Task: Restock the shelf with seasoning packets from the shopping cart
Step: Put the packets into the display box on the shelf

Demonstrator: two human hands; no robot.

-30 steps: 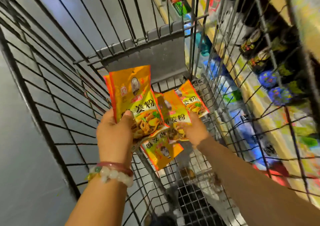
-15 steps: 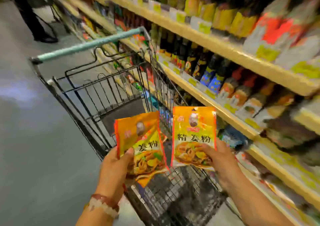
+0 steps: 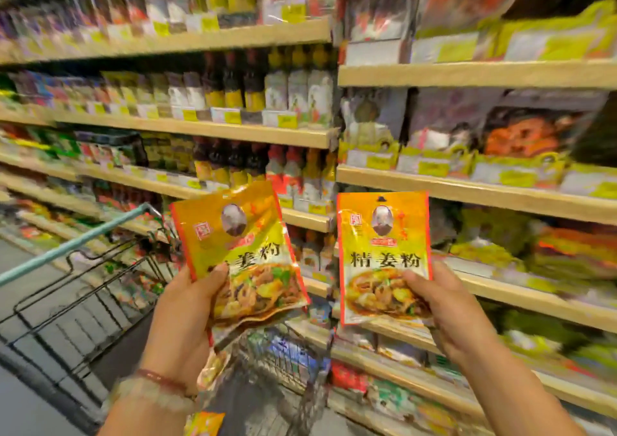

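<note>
Tall wooden store shelving (image 3: 467, 74) with pale plank edges fills the upper and right parts of the view, its boards lined with yellow price tags (image 3: 293, 13); the left bays carry rows of dark glass sauce bottles (image 3: 233, 88), and the right bays carry flat bagged goods too blurred to read. Below and to the left stands the black wire shopping cart (image 3: 83, 302) with a teal plastic push handle (image 3: 76, 245), its basket just beside the lower shelves. Over the cart the left hand (image 3: 187, 315) holds up a stack of orange-and-yellow foil seasoning packets (image 3: 243, 255), thumb pressed across the front of the top one and the fingers curled behind; the edges of further packets fan out beneath it, and the stack tilts slightly to the left. The right hand (image 3: 444, 305) pinches a single orange-and-yellow seasoning packet (image 3: 384, 258) by its lower right corner, thumb on the printed face and fingers wrapped behind, holding it upright in front of the middle shelves without touching them. The two sets of packets sit side by side with a narrow gap between. A beaded bracelet (image 3: 157, 392) of pale and reddish beads circles the left wrist.
</note>
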